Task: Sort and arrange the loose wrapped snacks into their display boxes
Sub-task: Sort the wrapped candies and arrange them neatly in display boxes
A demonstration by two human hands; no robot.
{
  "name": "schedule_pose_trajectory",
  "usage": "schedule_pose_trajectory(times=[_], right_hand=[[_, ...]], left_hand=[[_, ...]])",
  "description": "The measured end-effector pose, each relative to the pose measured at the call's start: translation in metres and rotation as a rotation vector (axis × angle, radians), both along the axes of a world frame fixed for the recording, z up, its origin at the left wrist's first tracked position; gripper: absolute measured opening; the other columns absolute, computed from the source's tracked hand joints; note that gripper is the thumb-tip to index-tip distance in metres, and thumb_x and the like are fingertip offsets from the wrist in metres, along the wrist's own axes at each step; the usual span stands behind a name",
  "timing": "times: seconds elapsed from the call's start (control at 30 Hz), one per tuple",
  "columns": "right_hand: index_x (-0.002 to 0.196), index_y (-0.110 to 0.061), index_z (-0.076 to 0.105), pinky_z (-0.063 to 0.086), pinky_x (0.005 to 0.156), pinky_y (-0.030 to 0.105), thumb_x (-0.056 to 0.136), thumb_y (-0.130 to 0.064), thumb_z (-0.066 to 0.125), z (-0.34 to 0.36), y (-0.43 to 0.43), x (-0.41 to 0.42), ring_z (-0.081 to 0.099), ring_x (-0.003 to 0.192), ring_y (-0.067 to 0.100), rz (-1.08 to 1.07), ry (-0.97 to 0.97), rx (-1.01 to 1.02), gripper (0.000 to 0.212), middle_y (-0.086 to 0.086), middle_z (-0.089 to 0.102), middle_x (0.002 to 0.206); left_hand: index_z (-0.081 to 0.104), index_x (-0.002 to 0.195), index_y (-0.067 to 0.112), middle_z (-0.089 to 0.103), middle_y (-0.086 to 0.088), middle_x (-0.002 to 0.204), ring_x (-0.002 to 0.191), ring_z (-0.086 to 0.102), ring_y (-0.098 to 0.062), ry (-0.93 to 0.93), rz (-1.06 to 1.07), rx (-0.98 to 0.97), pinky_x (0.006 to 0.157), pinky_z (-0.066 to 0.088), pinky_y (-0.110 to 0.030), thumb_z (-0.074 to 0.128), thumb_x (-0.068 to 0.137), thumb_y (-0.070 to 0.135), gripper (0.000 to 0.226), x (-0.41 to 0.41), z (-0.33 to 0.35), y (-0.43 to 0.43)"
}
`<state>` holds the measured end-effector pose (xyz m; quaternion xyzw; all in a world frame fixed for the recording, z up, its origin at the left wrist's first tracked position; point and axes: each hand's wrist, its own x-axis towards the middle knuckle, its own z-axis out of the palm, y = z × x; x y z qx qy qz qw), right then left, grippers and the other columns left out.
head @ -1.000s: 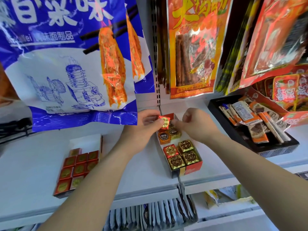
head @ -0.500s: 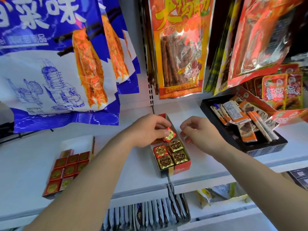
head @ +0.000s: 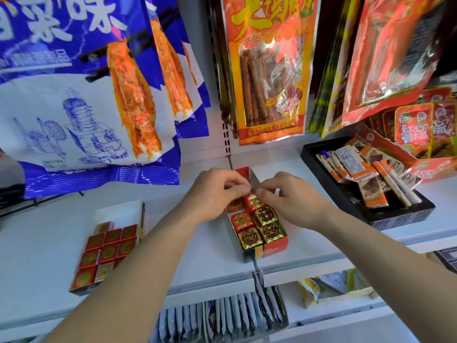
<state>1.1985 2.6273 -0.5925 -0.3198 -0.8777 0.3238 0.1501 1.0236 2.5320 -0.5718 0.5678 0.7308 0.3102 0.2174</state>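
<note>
White shelf (head: 49,243) in a shop carries a red box (head: 272,246) at its middle. Both hands cover the box's back half, so what lies there cannot be counted. Left hand (head: 215,194) and right hand (head: 291,201) meet with fingers curled. Their tips pinch the back edge of a red snack (head: 253,201) lying in the box, though the grip is small and hard to make out. Six snacks show in the box: three gold snacks (head: 265,215), two red and one orange snack (head: 233,206). To the left, a second box (head: 118,211) holds at least nine red squares (head: 108,252), its near corner hidden by the left forearm. At the right a black tray (head: 308,151) holds bars too jumbled to count.
</note>
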Motion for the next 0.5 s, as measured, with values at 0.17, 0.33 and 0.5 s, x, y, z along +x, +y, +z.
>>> schedule_pose_trajectory(times=[0.17,0.33,0.5], right_hand=[[0.109,-0.035,0.071,0.037,0.065,0.021,0.1,-0.044,0.045,0.005,0.002,0.003,0.054,0.086,0.009,0.039,-0.092,0.072,0.029,-0.003,0.057,0.099],[0.112,-0.035,0.068,0.04,0.072,0.026,0.096,-0.055,0.045,0.008,0.001,0.003,0.054,0.088,0.008,0.082,-0.166,0.11,0.035,-0.006,0.053,0.098],[0.1,-0.034,0.071,0.04,0.069,0.025,0.09,-0.062,0.05,0.01,0.005,0.005,0.054,0.085,0.008,0.095,-0.191,0.082,0.037,-0.007,0.052,0.093]], left_hand=[[0.073,0.101,0.035,0.066,0.013,0.105,0.098,0.056,-0.009,0.228,0.063,0.061,0.076,0.045,-0.025,0.067,0.091,0.03,0.012,-0.008,-0.006,0.003],[0.075,0.095,0.036,0.068,0.017,0.098,0.098,0.056,-0.012,0.376,0.171,0.052,0.077,0.053,-0.037,0.067,0.088,0.043,0.012,-0.006,-0.008,0.013],[0.074,0.093,0.035,0.056,0.016,0.085,0.083,0.054,-0.008,0.362,0.194,0.04,0.06,0.038,-0.024,0.069,0.087,0.045,0.013,-0.005,-0.01,0.017]])
